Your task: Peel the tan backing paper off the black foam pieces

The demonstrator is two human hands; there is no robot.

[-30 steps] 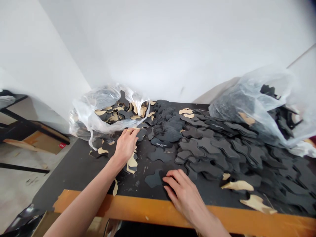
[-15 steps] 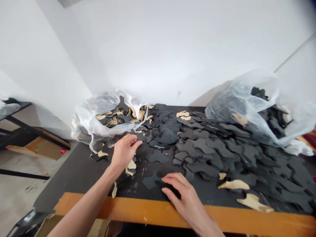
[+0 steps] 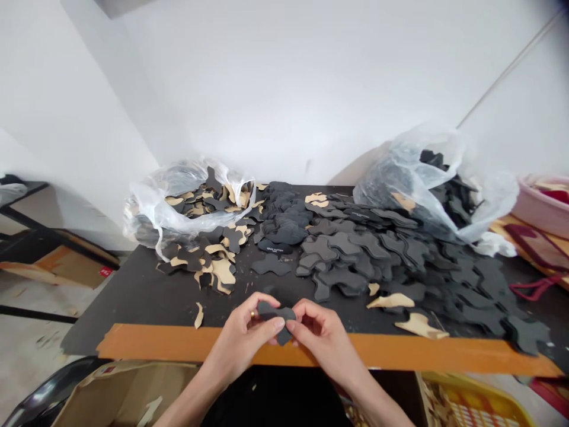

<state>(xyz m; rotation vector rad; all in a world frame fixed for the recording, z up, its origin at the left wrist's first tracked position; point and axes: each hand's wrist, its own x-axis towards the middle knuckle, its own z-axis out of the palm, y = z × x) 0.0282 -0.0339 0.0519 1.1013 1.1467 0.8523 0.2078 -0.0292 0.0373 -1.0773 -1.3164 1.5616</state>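
Observation:
Between my left hand [image 3: 253, 329] and my right hand [image 3: 317, 332] is a dark grey, wavy-edged foam piece [image 3: 281, 314], held above the table's front edge. Both thumbs press on its near face, with the fingers curled behind it. Just beyond my hands a similar dark flat piece [image 3: 271, 265] lies on the table, below a black piece with white lettering [image 3: 274, 247]. To the right spreads a wide heap of dark wavy pieces [image 3: 342, 255]. Left of centre lie tan and dark scraps [image 3: 220, 270].
A clear plastic bag [image 3: 186, 222] of scraps stands at the back left, another plastic bag [image 3: 382, 172] of dark pieces at the back right. Orange tape [image 3: 178, 343] lines the table's front edge. Below are a cardboard box [image 3: 111, 394] and a yellow basket [image 3: 484, 397]. A pink basin [image 3: 542, 204] sits far right.
My left hand has come back from the scraps on the left to meet my right hand. A foam piece is now lifted between both. The view has shifted slightly.

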